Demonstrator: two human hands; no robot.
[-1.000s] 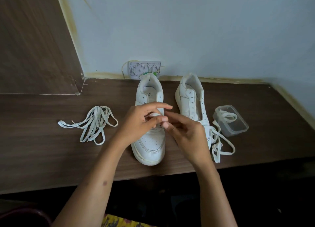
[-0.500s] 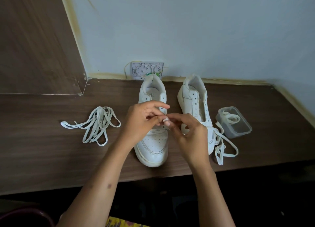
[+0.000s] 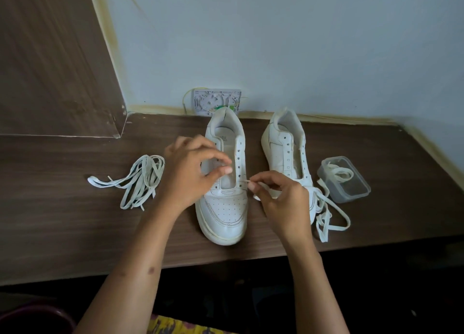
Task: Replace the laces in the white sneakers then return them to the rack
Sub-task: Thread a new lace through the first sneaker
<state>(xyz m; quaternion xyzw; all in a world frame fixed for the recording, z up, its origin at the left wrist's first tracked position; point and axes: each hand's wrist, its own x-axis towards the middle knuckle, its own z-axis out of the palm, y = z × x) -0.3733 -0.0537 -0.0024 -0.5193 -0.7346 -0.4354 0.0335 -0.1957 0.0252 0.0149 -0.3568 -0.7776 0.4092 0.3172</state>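
White loose laces lie left and a clear box right of 2 sneakers on the worktop; right hand pinches a lace tip, left hand curls over the tongue, grip unclear.

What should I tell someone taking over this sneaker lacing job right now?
Right hand: pinching a lace tip at a low eyelet on the left sneaker.
Left hand: fingers curled over that sneaker's tongue; what its grip holds is unclear.
Right sneaker: unlaced, with a loose lace trailing beside its toe.
Lace bundle lies on the desk, left. Clear container, right, holds another lace.
Done: both sneakers stripped.
Left: lace both, then return them to the rack.
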